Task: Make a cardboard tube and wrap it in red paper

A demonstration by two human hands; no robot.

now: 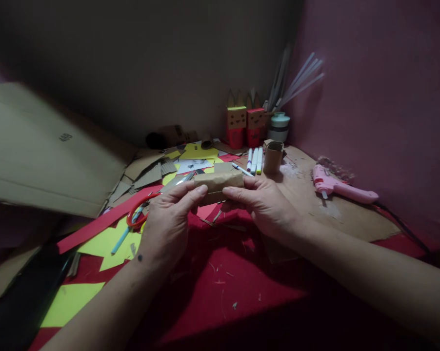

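Between my two hands is a folded piece of brown cardboard (219, 180), held level above the red cloth. My left hand (172, 209) pinches its left end, thumb on the near face. At the other end, my right hand (267, 202) grips it the same way. Red-handled scissors (132, 217) lie just left of my left hand, partly hidden by it. Beyond the right hand stands an open cardboard tube (273, 157), with several markers (254, 161) beside it.
A pink glue gun (342, 185) rests on a cardboard sheet (366, 224) at right. Two decorated boxes with faces (236, 119) and a jar (279, 126) stand at the back. Yellow paper (95, 246), a red strip (106, 219) and cardboard scraps (147, 170) cover the left side.
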